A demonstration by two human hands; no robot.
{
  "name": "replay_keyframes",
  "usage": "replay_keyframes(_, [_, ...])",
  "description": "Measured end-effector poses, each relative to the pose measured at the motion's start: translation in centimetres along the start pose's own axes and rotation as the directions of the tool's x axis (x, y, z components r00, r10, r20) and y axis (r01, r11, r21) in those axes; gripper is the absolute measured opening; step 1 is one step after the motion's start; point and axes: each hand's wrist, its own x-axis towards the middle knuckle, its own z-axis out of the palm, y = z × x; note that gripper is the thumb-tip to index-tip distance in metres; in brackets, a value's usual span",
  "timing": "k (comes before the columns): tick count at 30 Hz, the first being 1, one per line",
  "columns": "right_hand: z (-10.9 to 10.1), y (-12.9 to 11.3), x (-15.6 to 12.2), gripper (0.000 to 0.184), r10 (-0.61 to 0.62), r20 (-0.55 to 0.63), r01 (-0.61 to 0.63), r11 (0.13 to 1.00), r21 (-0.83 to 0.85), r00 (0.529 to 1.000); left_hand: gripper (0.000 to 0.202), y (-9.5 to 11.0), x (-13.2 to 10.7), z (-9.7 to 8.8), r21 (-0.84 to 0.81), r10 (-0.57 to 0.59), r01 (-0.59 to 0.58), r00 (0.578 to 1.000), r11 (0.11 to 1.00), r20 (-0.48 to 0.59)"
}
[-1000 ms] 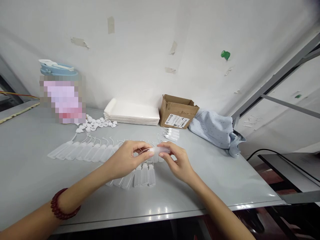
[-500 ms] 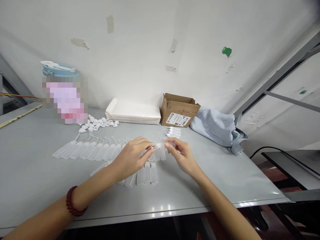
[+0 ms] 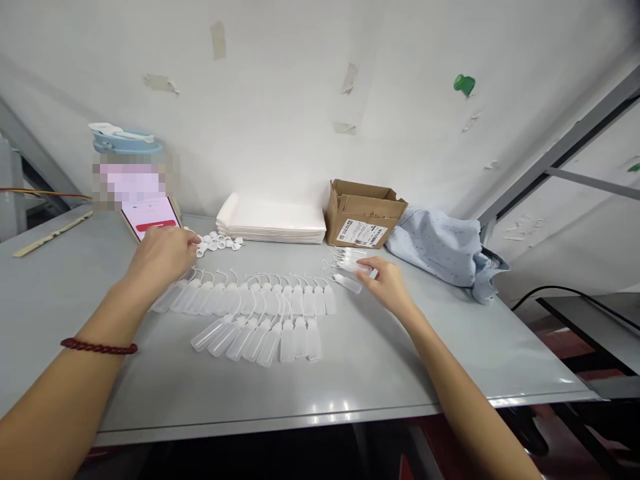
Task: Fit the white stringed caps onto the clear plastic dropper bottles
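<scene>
My left hand (image 3: 163,257) is at the left of a pile of small white caps (image 3: 220,242). Its fingertips are bent together at the pile's edge, and whatever they pinch is hidden. My right hand (image 3: 385,283) pinches a small translucent plastic bottle (image 3: 354,266) in the group of bottles in front of the cardboard box. Another bottle (image 3: 349,283) with a thin tail at its cap lies just below those fingers. Between my hands, a long row of similar bottles (image 3: 247,300) lies on the table, with a shorter row (image 3: 255,340) nearer to me.
Behind the bottles lies a stack of white foam sheets (image 3: 273,223), next to the open cardboard box (image 3: 367,217). A pale blue cloth (image 3: 437,250) is at the right. On the left, a phone (image 3: 150,207) leans on a blue-lidded container (image 3: 125,141). The grey table (image 3: 280,400) ends nearby.
My hands were together over the rows, holding a bottle. Now they are apart: the left has moved to the caps, the right to the bottles by the box, where another bottle lies.
</scene>
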Motion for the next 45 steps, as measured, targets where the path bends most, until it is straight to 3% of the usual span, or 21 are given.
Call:
replay_keyframes(11, [-0.6, -0.3, -0.3, 0.026, 0.005, 0.119, -0.003, 1.0, -0.02, 0.993, 0.045, 0.0, 0.5, 1.2, 0.05, -0.11, 0.106, 0.991, 0.993, 0.079])
replay_keyframes(20, [-1.7, -0.2, -0.6, 0.037, -0.016, 0.254, 0.015, 1.0, 0.004, 0.967, 0.042, 0.0, 0.1, 0.8, 0.109, -0.082, 0.074, 0.994, 0.991, 0.078])
replay_keyframes(28, [-1.4, -2.2, -1.4, 0.026, -0.108, 0.225, 0.093, 0.993, 0.077, 0.968, 0.038, 0.2, -0.2, 0.4, 0.1, -0.102, 0.096, 0.993, 0.99, 0.061])
replay_keyframes(32, [-0.6, -3.5, -2.4, 0.045, -0.251, 0.317, 0.205, 0.964, 0.172, 0.915, 0.044, 0.2, -0.5, -0.1, 0.061, -0.153, 0.151, 0.988, 0.987, 0.035])
replay_keyframes(37, [0.4, -3.5, -2.6, 0.072, -0.306, 0.364, 0.273, 0.952, 0.139, 0.88, 0.04, 1.1, -1.0, -1.0, -0.131, -0.196, 0.188, 0.979, 0.974, -0.056])
replay_keyframes(40, [0.6, -3.4, -2.4, 0.064, -0.338, 0.409, 0.297, 0.941, 0.162, 0.848, 0.037, 2.4, -1.4, -1.4, -0.296, -0.175, 0.151, 0.983, 0.943, -0.054])
replay_keyframes(45, [0.8, -3.3, -2.3, 0.051, -0.382, 0.408, 0.331, 0.924, 0.193, 0.829, 0.033, 4.3, -2.1, -1.6, -0.409, -0.129, 0.082, 0.988, 0.909, -0.088])
